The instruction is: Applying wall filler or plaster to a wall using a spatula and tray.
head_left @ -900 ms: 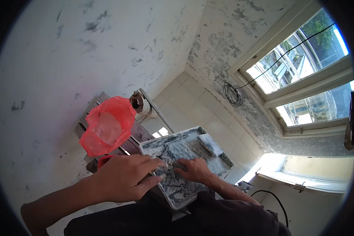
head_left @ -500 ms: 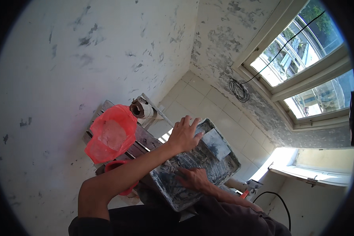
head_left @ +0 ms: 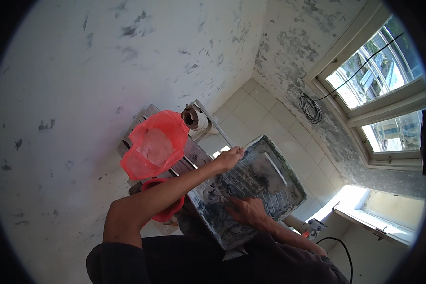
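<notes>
My left hand (head_left: 229, 159) is closed on the upper-left rim of a grey, plaster-smeared paint tray (head_left: 298, 191). My right hand (head_left: 248, 211) rests inside the tray's lower part, fingers curled on something hidden in the dark smears. A flat rectangular plate (head_left: 268, 171), pale along one edge, lies in the tray's upper right. Left of the tray are a crumpled red plastic bag (head_left: 154, 142) with pale pink material inside and, below it, a red container (head_left: 168, 208), partly hidden by my left forearm.
A slatted wooden bench (head_left: 193, 152) stands against the patchy left wall, with a cardboard tube (head_left: 199, 118) at its far end. Beyond lies a tiled floor (head_left: 246, 109). At right are windows (head_left: 388, 130), a coiled cable (head_left: 310, 109) on the wall and a metal tool (head_left: 317, 229).
My left hand went up and rightward, then closed on the tray's rim. The tray is tilted differently and its plate has shifted. My right hand stays inside it. The view has shifted slightly.
</notes>
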A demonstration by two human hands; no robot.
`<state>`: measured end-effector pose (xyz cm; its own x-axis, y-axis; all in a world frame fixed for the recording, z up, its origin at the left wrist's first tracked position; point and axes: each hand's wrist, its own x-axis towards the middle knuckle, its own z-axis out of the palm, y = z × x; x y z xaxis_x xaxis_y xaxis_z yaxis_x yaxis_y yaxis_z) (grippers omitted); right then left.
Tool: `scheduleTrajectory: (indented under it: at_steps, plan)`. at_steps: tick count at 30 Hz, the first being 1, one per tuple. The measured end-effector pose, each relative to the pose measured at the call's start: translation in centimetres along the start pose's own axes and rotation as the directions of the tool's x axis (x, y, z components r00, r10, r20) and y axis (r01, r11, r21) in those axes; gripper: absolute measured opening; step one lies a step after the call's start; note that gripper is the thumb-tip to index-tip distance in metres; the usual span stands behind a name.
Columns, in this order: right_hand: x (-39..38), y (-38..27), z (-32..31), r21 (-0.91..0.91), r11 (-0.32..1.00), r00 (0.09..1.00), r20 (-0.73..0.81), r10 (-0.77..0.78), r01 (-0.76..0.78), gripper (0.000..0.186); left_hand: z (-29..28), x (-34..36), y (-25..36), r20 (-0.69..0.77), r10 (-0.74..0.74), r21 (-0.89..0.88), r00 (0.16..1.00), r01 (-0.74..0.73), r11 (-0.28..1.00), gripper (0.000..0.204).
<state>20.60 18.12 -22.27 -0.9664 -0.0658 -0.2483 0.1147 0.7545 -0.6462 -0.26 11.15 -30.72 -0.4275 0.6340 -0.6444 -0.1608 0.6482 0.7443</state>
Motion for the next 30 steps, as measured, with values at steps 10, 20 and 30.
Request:
scheduleTrajectory:
  at_steps: [10,20,30]
  plan:
    - [0.3,-0.2,-0.2,0.09,0.994,0.998,-0.004,-0.064,0.064,0.029,-0.6,1.3,-3.0,0.033,0.065,0.058,0.997,-0.067,0.996,0.062]
    - [0.7,-1.2,-2.5,0.026,1.0,0.999,-0.054,-0.003,0.004,0.035,-1.8,-2.8,3.3,-0.195,0.194,0.146,0.961,-0.167,0.975,0.038]
    - [0.3,-9.0,-13.6,-0.037,0.991,0.991,0.047,-0.129,0.131,0.033,-7.1,-12.7,13.8,-0.221,0.174,0.317,0.96,-0.098,0.943,0.041]
